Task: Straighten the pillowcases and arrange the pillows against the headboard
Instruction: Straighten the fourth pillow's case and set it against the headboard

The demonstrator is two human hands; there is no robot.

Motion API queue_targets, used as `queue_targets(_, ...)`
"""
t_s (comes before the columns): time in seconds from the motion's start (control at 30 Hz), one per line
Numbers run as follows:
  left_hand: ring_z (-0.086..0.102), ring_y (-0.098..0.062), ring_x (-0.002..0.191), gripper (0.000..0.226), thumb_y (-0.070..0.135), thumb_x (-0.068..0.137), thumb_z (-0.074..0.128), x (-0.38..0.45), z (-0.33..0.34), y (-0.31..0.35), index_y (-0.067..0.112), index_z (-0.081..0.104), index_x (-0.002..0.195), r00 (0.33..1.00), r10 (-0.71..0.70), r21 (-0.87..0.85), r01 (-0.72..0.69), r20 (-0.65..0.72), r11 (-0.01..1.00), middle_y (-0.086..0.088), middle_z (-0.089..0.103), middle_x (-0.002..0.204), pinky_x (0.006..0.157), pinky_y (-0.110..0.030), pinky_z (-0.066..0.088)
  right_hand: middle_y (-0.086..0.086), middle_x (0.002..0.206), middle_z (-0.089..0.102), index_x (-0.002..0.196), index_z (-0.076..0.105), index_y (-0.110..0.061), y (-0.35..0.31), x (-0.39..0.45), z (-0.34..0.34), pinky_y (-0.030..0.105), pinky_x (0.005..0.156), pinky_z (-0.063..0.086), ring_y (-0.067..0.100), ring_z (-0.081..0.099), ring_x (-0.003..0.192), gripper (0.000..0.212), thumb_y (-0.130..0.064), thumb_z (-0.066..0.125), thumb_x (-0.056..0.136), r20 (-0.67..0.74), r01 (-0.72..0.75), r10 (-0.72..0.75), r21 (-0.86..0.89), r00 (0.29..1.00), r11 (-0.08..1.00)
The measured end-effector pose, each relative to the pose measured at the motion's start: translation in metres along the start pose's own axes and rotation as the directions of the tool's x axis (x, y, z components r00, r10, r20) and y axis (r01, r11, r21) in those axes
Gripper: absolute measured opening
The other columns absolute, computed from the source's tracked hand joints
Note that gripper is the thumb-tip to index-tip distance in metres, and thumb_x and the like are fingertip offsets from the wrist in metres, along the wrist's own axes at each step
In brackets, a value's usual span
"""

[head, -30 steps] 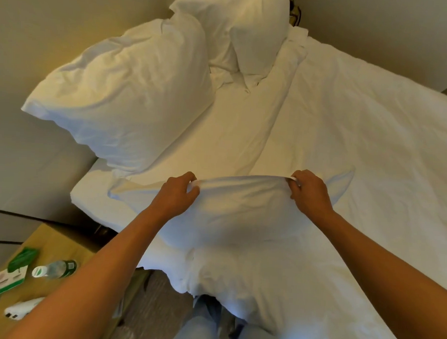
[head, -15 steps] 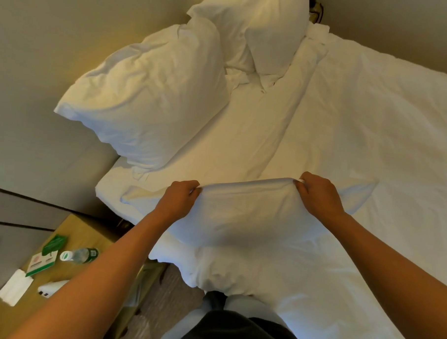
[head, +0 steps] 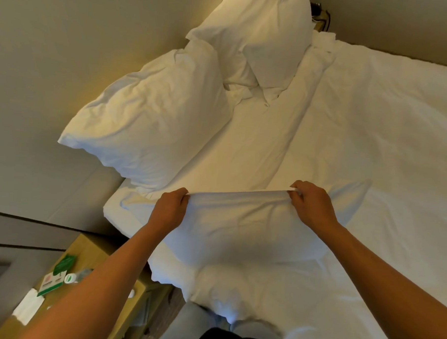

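A white pillow (head: 240, 226) lies flat near the bed's front edge. My left hand (head: 170, 209) grips its far edge on the left, and my right hand (head: 311, 205) pinches the same edge on the right, so the pillowcase hem is stretched taut between them. A large, wrinkled white pillow (head: 152, 122) leans against the headboard (head: 76, 47) at the left. Further back a second white pillow (head: 264, 35) stands against the headboard too, with a creased pillowcase bunched below it.
White sheets cover the bed (head: 373, 124), with a fold line running down the middle. A wooden nightstand (head: 91, 248) at lower left carries a small bottle (head: 75, 277), green-and-white cards (head: 55, 277) and a white paper (head: 28, 308). My legs show at the bottom.
Both hands have kept their hold on the pillow's edge and drawn it tighter. The view has shifted, so the nightstand and bed corner now sit further right.
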State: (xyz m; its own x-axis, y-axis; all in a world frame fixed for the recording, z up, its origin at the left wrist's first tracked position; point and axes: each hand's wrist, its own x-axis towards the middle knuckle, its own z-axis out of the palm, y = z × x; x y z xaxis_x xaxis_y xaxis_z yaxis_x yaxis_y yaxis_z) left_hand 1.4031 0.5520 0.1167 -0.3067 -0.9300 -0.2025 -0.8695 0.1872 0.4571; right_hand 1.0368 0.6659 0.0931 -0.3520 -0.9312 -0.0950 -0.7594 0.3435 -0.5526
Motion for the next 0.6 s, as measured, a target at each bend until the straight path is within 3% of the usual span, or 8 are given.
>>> queue_targets(0.23,0.055,-0.026,0.063,0.024,0.019,0.105,0.047,0.025,-0.010,0.001,0.013,0.059,0.085,0.999,0.043,0.059,-0.042,-0.023,0.997,-0.001,0.058,0.070,0.055,-0.029,0.034,0.004,0.091,0.072,0.098,0.071,-0.013,-0.027,0.014,-0.005,0.037,0.077,0.054,0.024,0.066,0.085,0.020,-0.021,0.055,0.106,-0.075,-0.109,0.122,0.156,0.990,0.982)
queue_targets(0.33,0.062,-0.031,0.068,0.026,0.020,0.105,0.046,0.036,-0.026,-0.001,0.010,0.063,0.088,0.998,0.062,0.057,-0.060,-0.034,0.997,-0.010,0.067,0.075,0.057,-0.031,0.041,0.007,0.088,0.072,0.096,0.071,-0.011,-0.049,0.025,-0.013,0.038,0.077,0.053,0.027,0.066,0.085,0.022,-0.020,0.054,0.106,-0.125,-0.121,0.142,0.162,0.982,0.979)
queue_targets(0.5,0.065,-0.039,0.079,0.025,0.021,0.103,0.049,0.056,-0.086,-0.002,0.013,0.061,0.082,0.981,0.111,0.048,-0.105,-0.161,0.993,-0.013,0.070,0.080,0.062,-0.039,0.048,0.006,0.087,0.073,0.093,0.070,-0.014,-0.105,0.075,-0.045,0.037,0.074,0.050,0.026,0.066,0.084,0.023,-0.024,0.053,0.104,-0.206,-0.005,0.033,0.136,0.978,0.991)
queue_targets(0.6,0.063,-0.038,0.075,0.028,0.022,0.103,0.050,0.065,-0.125,-0.003,0.013,0.058,0.079,0.955,0.118,0.025,-0.116,-0.273,0.993,-0.013,0.068,0.076,0.059,-0.040,0.044,0.006,0.091,0.074,0.095,0.070,-0.015,-0.143,0.116,-0.064,0.038,0.078,0.053,0.026,0.067,0.085,0.022,-0.026,0.053,0.103,-0.259,0.100,-0.065,0.125,0.964,0.987)
